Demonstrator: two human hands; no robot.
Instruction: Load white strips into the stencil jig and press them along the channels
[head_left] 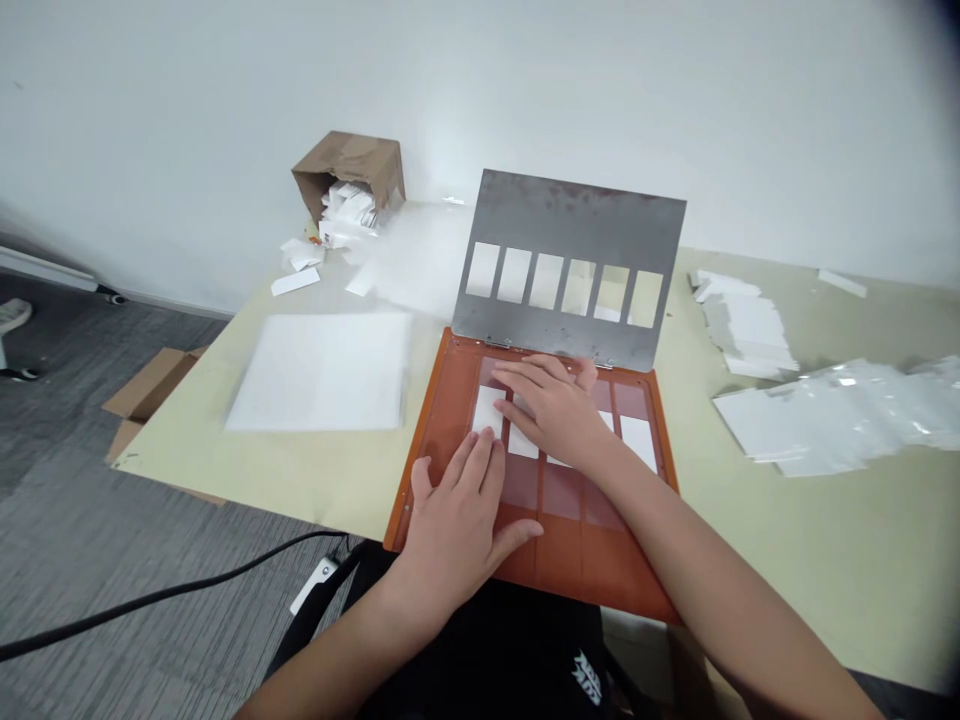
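Probably light and stiff, the card suits an edge hold; my left hand and right hand extend over the tray, fingers loosely spread

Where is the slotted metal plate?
In the head view, the metal plate stands raised slightly right of centre, at the far edge of the orange tray.

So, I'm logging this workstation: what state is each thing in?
Metal plate: tilted up, hinged open
Orange tray: uncovered, white cards in it
Left hand: open, fingertips at a card
Right hand: open, over the cards
Cardboard box: open, white pieces spilling out
White sheet: lying flat
Glossy stack: lying fanned out
Floor carton: partly hidden
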